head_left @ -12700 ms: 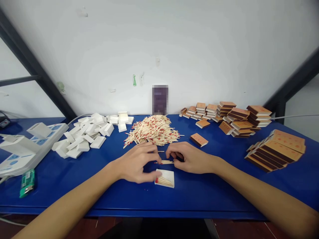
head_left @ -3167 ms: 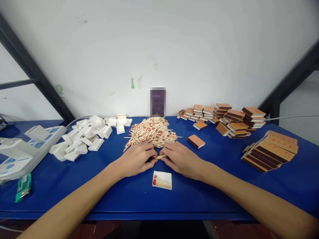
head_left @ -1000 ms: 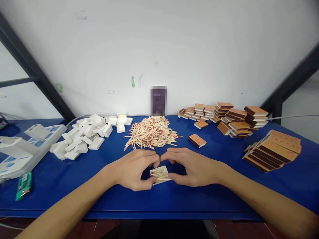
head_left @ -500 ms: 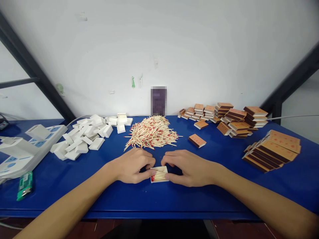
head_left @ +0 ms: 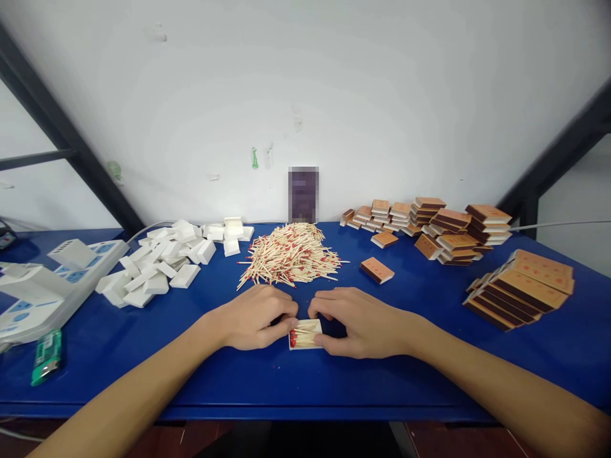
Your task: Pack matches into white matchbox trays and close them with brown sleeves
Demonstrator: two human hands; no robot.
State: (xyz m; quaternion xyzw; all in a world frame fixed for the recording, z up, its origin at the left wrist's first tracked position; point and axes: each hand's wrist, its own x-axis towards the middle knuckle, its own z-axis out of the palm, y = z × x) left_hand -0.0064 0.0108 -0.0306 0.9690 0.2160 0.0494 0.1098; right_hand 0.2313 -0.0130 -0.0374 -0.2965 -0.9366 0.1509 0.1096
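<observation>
A small white matchbox tray (head_left: 306, 348) lies on the blue table, filled with red-headed matches (head_left: 305, 333) whose heads point left. My left hand (head_left: 262, 318) has curled fingers, closed at the tray's far left corner, with the thumb on its edge. At the other end, my right hand (head_left: 360, 322) is bent round the tray, its thumb on the right side and its forefinger at the far corner. The tray's far corners are partly covered by my fingers. Just beyond both hands rises a big heap of loose matches (head_left: 293, 254).
White empty trays (head_left: 162, 261) are piled at left, beside a power strip (head_left: 86, 280) and a green lighter (head_left: 48, 356). Orange-brown matchboxes (head_left: 453, 238) stand stacked at right, with more (head_left: 529, 286) nearer. One single matchbox (head_left: 377, 270) lies beyond my right hand.
My left thumb has slid back from over the match heads to the tray's far left edge, so more heads show. My right hand has barely moved.
</observation>
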